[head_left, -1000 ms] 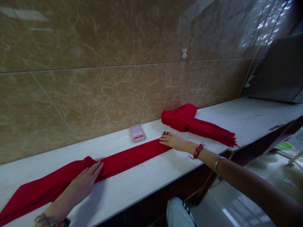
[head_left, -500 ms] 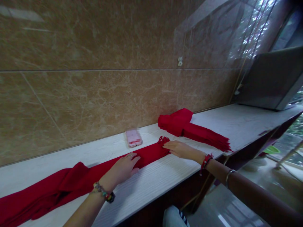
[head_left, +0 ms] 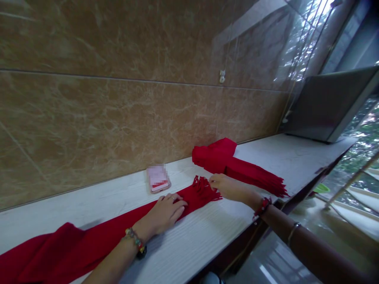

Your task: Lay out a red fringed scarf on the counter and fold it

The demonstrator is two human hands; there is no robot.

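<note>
How far the near scarf point(head_left: 106, 236) is: right stretch laid flat, lower-left stretch rumpled, fringe point(head_left: 203, 188) not lying straight; I'd call it partway.
Far scarf point(head_left: 239, 169): folded over on itself, right of centre, fringe fairly straight; looks done to me.
Near scarf look: plain bright red, long narrow strip, seems soft; runs lower left to centre on the bench point(head_left: 266, 150).
Left hand point(head_left: 166, 213): palm down on near scarf, lower centre, fingers loosely spread; I see nothing gripped.
Right hand point(head_left: 226, 187): fingers curled, at the fringe end, just right of centre; can't tell from here if strands are pinched.
Nearby: phone-like item point(head_left: 158, 179) behind left hand, face pixelated.
</note>
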